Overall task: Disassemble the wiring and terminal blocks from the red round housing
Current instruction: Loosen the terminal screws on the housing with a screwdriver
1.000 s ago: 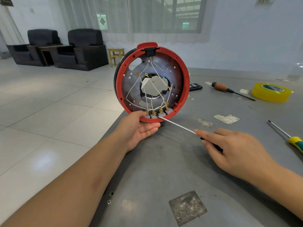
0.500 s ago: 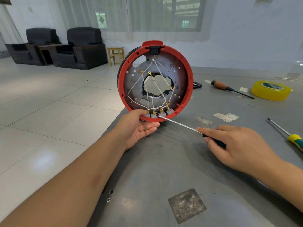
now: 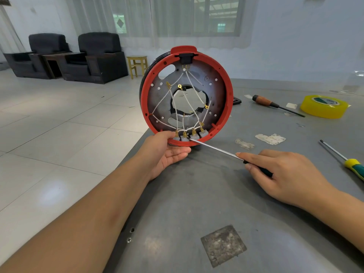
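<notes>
A grey metal table (image 3: pixel 197 203) filled the near foreground of a bright tiled room, with dark armchairs (image 3: pixel 98 56) and a small yellow stool (image 3: pixel 137 65) well behind it.

The red round housing (image 3: pixel 226 89) stood on edge at the table's left border, its open face turned toward the camera and tilted slightly back. Inside it, white wires (image 3: pixel 183 103) ran from brass ring terminals down to a row of four grey terminal blocks (image 3: pixel 190 136) seated along the bottom rim. That row ran roughly left to right, rising a little at its right end.

The left hand (image 3: pixel 169 152) cupped the lower rim from below and to the left, thumb pressed at the leftmost block, fingers curled loosely under the red edge. The right hand (image 3: pixel 283 174) lay lower and well to the right, wrapped around the dark handle of a screwdriver (image 3: pixel 214 149). Its long shaft pointed up and left, crossing the gap between the hands, and its tip touched the blocks near the middle of the row.

So the blocks sat just above the left hand, which was much the nearer, while the right reached them only through the tool. The shaft met the row at a slant, so any prying would probably push leftward, toward the supporting thumb.

Farther right lay a wooden-handled screwdriver (image 3: pixel 265 101), a roll of yellow tape (image 3: pixel 323 107) and a green-and-yellow screwdriver (image 3: pixel 352 164).
</notes>
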### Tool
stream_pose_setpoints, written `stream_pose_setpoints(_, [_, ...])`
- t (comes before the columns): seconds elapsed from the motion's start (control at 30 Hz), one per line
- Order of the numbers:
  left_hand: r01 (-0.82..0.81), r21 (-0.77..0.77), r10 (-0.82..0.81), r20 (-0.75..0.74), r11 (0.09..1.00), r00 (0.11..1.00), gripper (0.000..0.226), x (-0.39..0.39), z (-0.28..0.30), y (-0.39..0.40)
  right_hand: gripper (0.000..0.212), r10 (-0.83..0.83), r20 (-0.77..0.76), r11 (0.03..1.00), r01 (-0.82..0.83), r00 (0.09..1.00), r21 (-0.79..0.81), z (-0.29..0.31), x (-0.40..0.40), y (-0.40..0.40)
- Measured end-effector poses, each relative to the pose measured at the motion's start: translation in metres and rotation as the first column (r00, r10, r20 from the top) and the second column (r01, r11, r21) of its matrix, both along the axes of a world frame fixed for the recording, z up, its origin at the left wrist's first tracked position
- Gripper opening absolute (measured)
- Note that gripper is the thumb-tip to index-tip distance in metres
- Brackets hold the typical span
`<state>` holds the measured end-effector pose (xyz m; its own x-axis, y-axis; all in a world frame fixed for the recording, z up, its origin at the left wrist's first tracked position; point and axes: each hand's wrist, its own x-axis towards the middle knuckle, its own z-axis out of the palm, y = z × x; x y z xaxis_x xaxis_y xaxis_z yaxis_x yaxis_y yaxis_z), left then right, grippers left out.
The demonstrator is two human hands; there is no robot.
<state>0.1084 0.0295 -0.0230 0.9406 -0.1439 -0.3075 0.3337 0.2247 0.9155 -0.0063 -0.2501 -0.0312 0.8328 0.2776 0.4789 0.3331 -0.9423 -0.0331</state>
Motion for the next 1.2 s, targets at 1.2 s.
stream_pose_setpoints(1.2, [0.038,-0.166,-0.046,-0.044,0.985,0.998,0.023,-0.002,0.002,0.007,0.036,0.03,-0.045,0.974,-0.02,0.999,0.226,-0.014,0.001,0.014])
